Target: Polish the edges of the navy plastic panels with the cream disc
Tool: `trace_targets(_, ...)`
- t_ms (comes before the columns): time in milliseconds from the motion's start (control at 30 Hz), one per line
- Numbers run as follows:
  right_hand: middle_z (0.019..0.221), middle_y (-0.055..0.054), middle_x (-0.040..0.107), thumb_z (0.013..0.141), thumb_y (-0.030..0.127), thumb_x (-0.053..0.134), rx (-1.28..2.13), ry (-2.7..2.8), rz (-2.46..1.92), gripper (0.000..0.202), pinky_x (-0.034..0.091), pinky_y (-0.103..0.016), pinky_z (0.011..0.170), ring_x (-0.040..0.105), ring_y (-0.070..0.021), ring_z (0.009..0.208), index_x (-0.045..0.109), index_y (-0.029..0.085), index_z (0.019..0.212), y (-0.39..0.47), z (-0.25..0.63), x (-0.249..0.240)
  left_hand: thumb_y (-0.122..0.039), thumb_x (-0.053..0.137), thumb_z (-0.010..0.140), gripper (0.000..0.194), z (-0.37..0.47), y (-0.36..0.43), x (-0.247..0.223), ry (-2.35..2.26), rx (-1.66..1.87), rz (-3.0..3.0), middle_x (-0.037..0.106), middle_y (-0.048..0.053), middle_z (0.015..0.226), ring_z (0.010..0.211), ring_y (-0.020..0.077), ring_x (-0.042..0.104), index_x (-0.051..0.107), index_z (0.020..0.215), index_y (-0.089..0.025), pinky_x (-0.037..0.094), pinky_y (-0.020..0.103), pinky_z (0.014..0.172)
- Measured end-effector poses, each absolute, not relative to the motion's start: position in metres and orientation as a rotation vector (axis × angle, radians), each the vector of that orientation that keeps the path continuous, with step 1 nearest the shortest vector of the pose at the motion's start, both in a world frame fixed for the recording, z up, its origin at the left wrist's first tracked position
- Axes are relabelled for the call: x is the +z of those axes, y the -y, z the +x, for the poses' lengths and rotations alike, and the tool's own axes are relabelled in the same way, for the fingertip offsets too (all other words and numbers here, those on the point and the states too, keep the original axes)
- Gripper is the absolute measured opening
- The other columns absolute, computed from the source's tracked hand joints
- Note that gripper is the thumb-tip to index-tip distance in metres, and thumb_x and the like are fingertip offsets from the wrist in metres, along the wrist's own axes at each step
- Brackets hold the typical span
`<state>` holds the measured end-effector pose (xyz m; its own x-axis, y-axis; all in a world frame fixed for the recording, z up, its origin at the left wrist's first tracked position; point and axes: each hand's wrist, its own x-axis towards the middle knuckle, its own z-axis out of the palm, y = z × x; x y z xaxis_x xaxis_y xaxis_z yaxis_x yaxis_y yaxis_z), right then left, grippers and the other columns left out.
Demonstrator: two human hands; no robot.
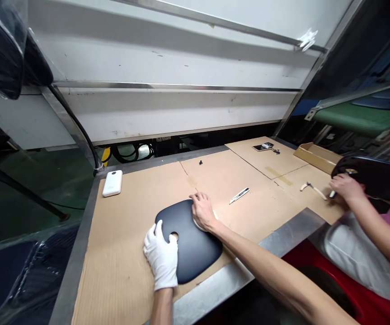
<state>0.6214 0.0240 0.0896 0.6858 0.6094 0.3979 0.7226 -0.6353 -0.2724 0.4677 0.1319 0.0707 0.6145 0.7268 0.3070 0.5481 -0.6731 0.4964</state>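
Near the front edge of the surface (215, 289), the gloved left hand (162, 255) spreads on a dark padded panel (198, 258); the right hand (203, 211) curls over a white piece (199, 225), grip unclear. Wiping seems underway; next calls for steady bracing.

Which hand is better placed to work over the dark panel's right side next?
Probably the right hand: it rests there, something pale underneath. The gloved left hand is on the opposite side of the dark panel, near the hole.

No legible text, labels, numbers or signs.
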Motion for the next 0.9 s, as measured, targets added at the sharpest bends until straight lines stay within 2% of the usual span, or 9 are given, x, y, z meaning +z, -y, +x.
trace_targets(67,0.113,-0.014,0.060,0.089,0.006,0.044,-0.393,0.982,-2.496,0.037,0.041,-0.045,0.099,0.050,-0.0266,0.109,0.059,0.014,0.122,-0.010,0.606,0.088,-0.028,0.061,0.083,0.050,0.468,-0.132,0.070,-1.021,0.707,2.488,0.061,0.016,0.130,0.120,0.0328,0.057,0.059,0.132,-0.016,0.047,0.048,0.101)
trace_targets(233,0.123,-0.010,0.058,0.085,0.007,0.051,-0.350,1.285,-2.359,0.045,0.033,-0.046,0.112,0.046,-0.0256,0.121,0.056,0.021,0.128,-0.032,0.574,0.091,-0.025,0.059,0.084,0.048,0.468,-0.132,0.072,-1.011,0.706,2.504,0.061,0.017,0.131,0.120,0.0330,0.056,0.060,0.131,-0.015,0.047,0.048,0.102)
trace_targets(467,0.117,-0.017,0.058,0.087,0.005,0.044,-0.357,1.043,-2.418,0.039,0.042,-0.045,0.099,0.049,-0.0284,0.110,0.060,0.011,0.123,-0.020,0.592,0.089,-0.025,0.061,0.083,0.049,0.468,-0.129,0.071,-1.019,0.689,2.470,0.059,0.016,0.132,0.123,0.0320,0.054,0.061,0.131,-0.016,0.045,0.048,0.105)
trace_targets(667,0.122,-0.011,0.059,0.087,0.010,0.050,-0.297,1.335,-2.337,0.041,0.036,-0.042,0.105,0.048,-0.0259,0.113,0.059,0.020,0.126,-0.027,0.561,0.091,-0.022,0.057,0.083,0.046,0.469,-0.128,0.073,-1.037,0.653,2.422,0.059,0.015,0.133,0.125,0.0314,0.053,0.062,0.129,-0.017,0.043,0.048,0.108)
trace_targets(833,0.110,-0.017,0.060,0.088,0.008,0.044,-0.294,1.031,-2.474,0.035,0.040,-0.045,0.094,0.049,-0.0298,0.103,0.062,0.011,0.117,-0.006,0.583,0.087,-0.025,0.060,0.081,0.050,0.467,-0.124,0.074,-1.023,0.660,2.424,0.058,0.016,0.134,0.127,0.0318,0.052,0.061,0.130,-0.017,0.042,0.048,0.108)
trace_targets(900,0.113,-0.016,0.059,0.088,0.008,0.044,-0.299,1.058,-2.457,0.036,0.038,-0.045,0.096,0.048,-0.0295,0.107,0.060,0.014,0.120,-0.001,0.573,0.085,-0.025,0.060,0.081,0.050,0.467,-0.123,0.073,-1.037,0.651,2.408,0.058,0.015,0.134,0.127,0.0315,0.052,0.060,0.131,-0.018,0.043,0.048,0.107)
